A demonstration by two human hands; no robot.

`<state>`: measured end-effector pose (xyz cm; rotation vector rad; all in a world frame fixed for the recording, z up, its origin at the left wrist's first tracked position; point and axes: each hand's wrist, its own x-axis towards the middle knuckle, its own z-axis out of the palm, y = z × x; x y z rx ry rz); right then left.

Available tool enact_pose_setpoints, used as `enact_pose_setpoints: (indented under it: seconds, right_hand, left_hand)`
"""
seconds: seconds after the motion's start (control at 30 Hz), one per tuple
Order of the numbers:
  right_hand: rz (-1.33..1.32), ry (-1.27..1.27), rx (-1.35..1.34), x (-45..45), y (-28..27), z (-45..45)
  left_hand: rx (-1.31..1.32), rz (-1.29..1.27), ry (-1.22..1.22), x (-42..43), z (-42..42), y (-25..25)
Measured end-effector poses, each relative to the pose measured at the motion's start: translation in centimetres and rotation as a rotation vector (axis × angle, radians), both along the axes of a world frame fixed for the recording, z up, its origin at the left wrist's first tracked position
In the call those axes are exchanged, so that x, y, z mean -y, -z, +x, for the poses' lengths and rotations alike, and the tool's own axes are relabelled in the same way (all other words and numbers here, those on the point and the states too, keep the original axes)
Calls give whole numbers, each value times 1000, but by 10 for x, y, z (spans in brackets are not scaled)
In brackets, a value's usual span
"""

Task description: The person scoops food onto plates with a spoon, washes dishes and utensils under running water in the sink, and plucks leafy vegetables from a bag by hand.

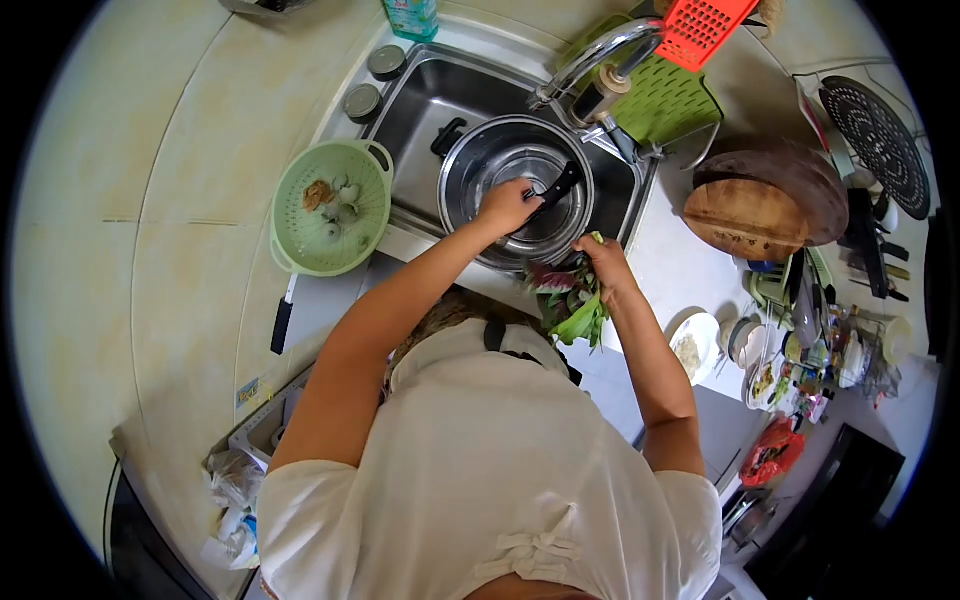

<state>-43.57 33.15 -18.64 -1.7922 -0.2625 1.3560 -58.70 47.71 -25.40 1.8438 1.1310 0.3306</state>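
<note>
In the sink [415, 110] stands a metal pot [450, 195] with a smaller metal bowl [530, 165] inside it. My left hand [508, 207] is over the pot with its fingers closed; whether they hold anything is hard to make out. A black handle [562, 188] lies just beside its fingertips, over the pot. My right hand [605, 266] grips a bunch of leafy greens [580, 315], green with some purple leaves, at the pot's near right edge. The leaves hang down over the counter's front edge.
Left of the sink is a green colander [285, 215] with pale round items and a brown piece. A faucet [600, 45] arches over the sink's back right. Round wooden boards [745, 220] and a white plate [693, 345] are on the right.
</note>
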Motion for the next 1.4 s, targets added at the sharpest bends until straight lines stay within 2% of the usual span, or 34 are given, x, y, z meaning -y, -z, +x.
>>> enact_pose_setpoints:
  seconds: [0.03, 0.13, 0.23, 0.3, 0.37, 0.4, 0.47, 0.57, 0.6, 0.67, 0.77, 0.83, 0.93, 0.97, 1.0, 1.07, 1.2, 1.27, 1.37, 1.4]
  right_hand:
    - [23, -16, 29, 2, -3, -3]
    - [97, -50, 70, 8, -9, -10]
    - [154, -50, 97, 15, -7, -14]
    - [103, -98, 89, 22, -8, -9]
    - [140, -72, 71, 27, -13, -9]
    - [127, -58, 60, 30, -11, -6]
    - [176, 36, 76, 34, -11, -4]
    - [137, 68, 78, 42, 11, 19]
    - [108, 110, 53, 44, 14, 22]
    - [53, 178, 6, 44, 18, 25]
    - [51, 207, -13, 44, 27, 26]
    - [46, 160, -18, 46, 36, 30]
    - [130, 251, -74, 41, 67, 28]
    - [261, 218, -50, 38, 83, 30]
    - [381, 187, 67, 37, 35, 21]
    - [452, 170, 108, 40, 19, 18]
    - [402, 216, -4, 57, 66, 24]
    - [367, 251, -42, 67, 86, 29]
    - [321, 285, -85, 75, 102, 33]
    - [305, 298, -99, 77, 104, 33]
  left_hand:
    - [-94, 52, 35, -3, 19, 2]
    - [-141, 111, 57, 1, 59, 15]
    - [-270, 110, -92, 9, 93, 31]
    - [-295, 111, 0, 5, 104, 40]
    - [-301, 94, 52, 10, 104, 18]
    - [-361, 120, 102, 10, 107, 23]
    - [-293, 108, 169, 14, 94, -9]
    - [-135, 122, 134, 15, 74, -11]
    - [-169, 120, 178, 16, 68, -29]
    - [-45, 345, 139, 22, 60, -29]
    - [83, 338, 242, 38, 63, -89]
    - [242, 427, 382, 51, 76, -120]
    - [330, 493, 603, 73, 104, -147]
    - [320, 537, 656, 80, 118, -139]
    - [309, 585, 705, 88, 134, -127]
    - [168, 566, 881, 102, 166, -109]
    - [239, 560, 1093, 138, 213, -58]
    - [148, 513, 1159, 153, 230, -42]
    - [85, 435, 1202, 167, 248, -27]
    - [113, 327, 1155, 165, 246, -30]
